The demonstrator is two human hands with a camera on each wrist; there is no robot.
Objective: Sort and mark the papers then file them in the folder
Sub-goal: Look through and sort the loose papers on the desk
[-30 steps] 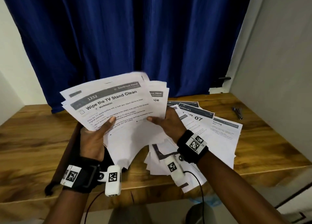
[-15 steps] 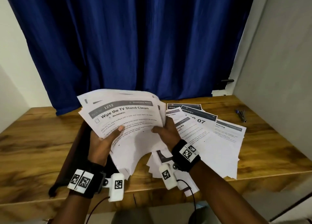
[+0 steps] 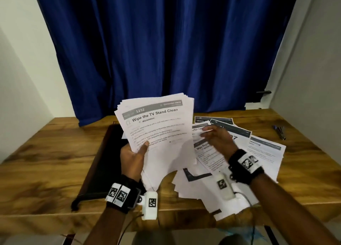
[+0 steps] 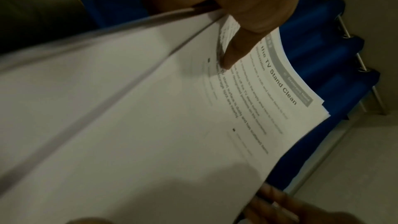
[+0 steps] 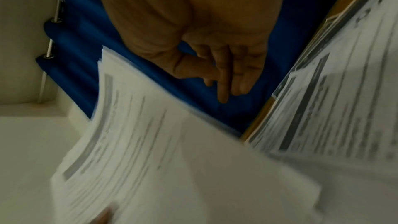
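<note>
My left hand (image 3: 137, 153) grips a thick stack of printed sheets (image 3: 156, 126) by its lower left edge and holds it upright above the table. The thumb (image 4: 234, 54) presses on the top sheet, titled "Wipe the TV Stand Clean". The stack (image 4: 172, 125) fills the left wrist view. My right hand (image 3: 212, 135) hovers just right of the stack with straight fingers (image 5: 226, 81), touching no paper. It is above the loose sheets (image 3: 258, 152) fanned over the right of the table. A black folder (image 3: 103, 161) lies flat under and left of the stack.
The wooden table (image 3: 46, 152) ends at a front edge near my wrists. Pens (image 3: 279, 132) lie at the far right by a grey wall. A blue curtain (image 3: 166, 41) hangs behind the table.
The fanned sheets have been squared into one stack and tilted upright. My right hand let go of the stack's edge and drew off to the right over the loose sheets.
</note>
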